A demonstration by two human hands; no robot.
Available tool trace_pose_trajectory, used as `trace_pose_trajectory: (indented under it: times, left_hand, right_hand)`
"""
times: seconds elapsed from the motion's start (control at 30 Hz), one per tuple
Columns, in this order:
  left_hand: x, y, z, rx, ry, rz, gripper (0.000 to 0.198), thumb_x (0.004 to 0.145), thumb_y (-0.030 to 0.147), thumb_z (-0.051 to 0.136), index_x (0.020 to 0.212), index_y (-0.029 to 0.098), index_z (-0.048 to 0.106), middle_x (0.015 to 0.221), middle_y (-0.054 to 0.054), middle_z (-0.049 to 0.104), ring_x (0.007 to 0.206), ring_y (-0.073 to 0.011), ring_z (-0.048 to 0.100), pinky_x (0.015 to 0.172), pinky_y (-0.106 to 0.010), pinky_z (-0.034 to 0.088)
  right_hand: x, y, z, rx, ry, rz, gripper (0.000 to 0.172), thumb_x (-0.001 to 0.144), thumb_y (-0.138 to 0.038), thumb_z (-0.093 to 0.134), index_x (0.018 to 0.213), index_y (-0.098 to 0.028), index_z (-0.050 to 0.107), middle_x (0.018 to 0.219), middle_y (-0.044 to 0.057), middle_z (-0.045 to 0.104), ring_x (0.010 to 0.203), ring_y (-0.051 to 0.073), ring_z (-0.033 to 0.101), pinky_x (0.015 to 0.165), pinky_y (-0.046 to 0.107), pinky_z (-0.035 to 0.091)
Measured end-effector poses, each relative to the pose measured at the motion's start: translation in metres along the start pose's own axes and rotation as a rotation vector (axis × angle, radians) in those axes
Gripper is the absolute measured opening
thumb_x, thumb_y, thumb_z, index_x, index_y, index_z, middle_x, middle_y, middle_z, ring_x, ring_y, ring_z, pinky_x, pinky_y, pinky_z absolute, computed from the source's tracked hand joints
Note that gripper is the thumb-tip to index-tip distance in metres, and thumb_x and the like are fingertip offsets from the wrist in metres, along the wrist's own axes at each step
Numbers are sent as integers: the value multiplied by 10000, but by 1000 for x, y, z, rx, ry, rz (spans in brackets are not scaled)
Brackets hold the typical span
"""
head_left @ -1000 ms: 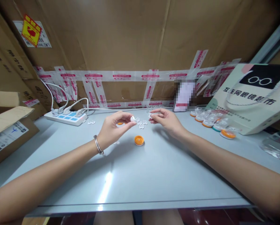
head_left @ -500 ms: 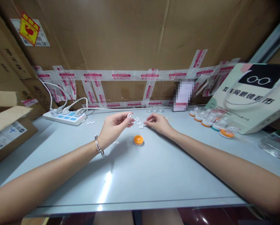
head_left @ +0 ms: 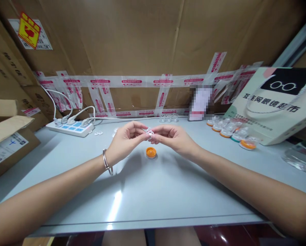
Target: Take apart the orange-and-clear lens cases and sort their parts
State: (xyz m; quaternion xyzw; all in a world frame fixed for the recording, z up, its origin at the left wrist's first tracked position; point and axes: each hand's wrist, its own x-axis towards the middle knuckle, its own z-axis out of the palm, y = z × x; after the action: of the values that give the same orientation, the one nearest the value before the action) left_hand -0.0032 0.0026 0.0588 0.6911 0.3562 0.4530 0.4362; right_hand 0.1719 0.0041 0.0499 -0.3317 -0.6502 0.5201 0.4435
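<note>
centre: small part between left hand and right hand | just below: cap on table | mid-left: power strip | right: bag behind row of containers

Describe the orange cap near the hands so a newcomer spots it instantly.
On the grey table, find the left hand and right hand meeting at a small white part. Just nearer the viewer sits the orange cap. Unlike the clear-topped pieces beside the paper bag, it has no clear top.
</note>
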Motion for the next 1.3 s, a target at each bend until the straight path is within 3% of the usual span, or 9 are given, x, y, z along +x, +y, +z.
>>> trace_pose_trajectory:
  times: [0.17,0.3,0.43,0.63,0.83,1.0,1.17,1.3]
  left_hand:
    - [-1,-3,-5,503,96,302,134,760,272,617,836,179,677,834,-49,669,769,-152,596,650,-258,461]
    - [-2,-3,-6,691,78,547,167,753,227,627,910,186,668,842,-47,655,769,-144,574,700,-276,464]
    - [-2,-4,-6,732,61,627,176,773,191,606,943,163,646,829,-54,646,739,-129,574,664,-256,475]
    - [-5,-5,-4,796,25,695,133,797,169,573,917,159,628,821,-50,641,722,-120,578,649,-243,485]
    - [-7,-6,-1,824,46,739,143,791,153,577,928,161,617,828,-43,650,725,-115,594,677,-240,492]
    - [-7,-6,-2,815,67,757,141,796,156,572,928,164,621,821,-44,650,722,-114,594,670,-237,495]
    - [-7,-4,-1,685,44,622,126,782,159,584,897,165,634,840,-51,652,749,-123,600,705,-256,508]
    - [-4,-3,1,413,54,368,126,746,216,629,855,155,648,840,-53,647,760,-135,613,726,-269,531]
  right_hand:
    - [-3,2,6,100,102,103,191,667,-282,691,816,-170,648,768,14,685,720,116,639,756,299,503]
    - [-6,0,8,169,136,117,196,626,-264,724,771,-165,636,781,9,686,733,117,642,768,302,510]
    - [-6,-1,10,161,127,135,232,594,-281,746,765,-165,640,774,11,685,743,126,639,773,313,513]
    - [-5,1,9,110,115,109,230,667,-375,682,723,-155,649,672,5,654,682,117,629,745,304,523]
    - [-5,0,11,59,161,78,265,640,-399,691,679,-144,632,623,-4,624,625,111,610,693,295,527]
    - [-6,0,14,179,175,117,230,660,-369,676,637,-153,602,607,-23,615,616,92,607,704,269,512]
    - [-4,1,14,285,171,223,174,669,-326,663,645,-166,599,616,-22,636,602,88,611,693,249,492]
    - [-3,2,12,345,161,286,132,696,-294,640,700,-165,610,642,-2,655,630,90,619,700,231,489]
